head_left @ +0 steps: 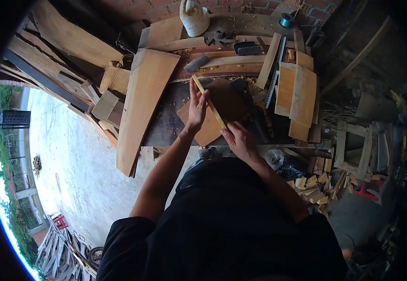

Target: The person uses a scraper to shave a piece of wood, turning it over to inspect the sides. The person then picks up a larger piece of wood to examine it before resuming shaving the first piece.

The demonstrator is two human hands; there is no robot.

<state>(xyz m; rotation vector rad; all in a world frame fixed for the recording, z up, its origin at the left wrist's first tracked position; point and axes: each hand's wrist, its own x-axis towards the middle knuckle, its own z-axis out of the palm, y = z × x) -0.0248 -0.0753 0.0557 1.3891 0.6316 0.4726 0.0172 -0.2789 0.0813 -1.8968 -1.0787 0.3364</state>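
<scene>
A narrow, light-coloured wooden strip (216, 112) is held at a slant above the workbench (166, 122). My left hand (197, 105) grips its upper part, with the thumb against the strip. At the lower end, my right hand (242, 140) has its fingers closed on the strip. Beneath the strip lies a flat brown board (206, 127) on the dark bench top. Just right of it are dark tools, partly in shadow, too unclear to name.
A long tapered board (142, 103) overhangs the bench's left side. Stacked boards (297, 89) lie at the right, near a metal ruler (272, 89). A white jug (194, 19) and a green spool (287, 20) stand at the back. Wood offcuts (317, 187) are piled on the floor.
</scene>
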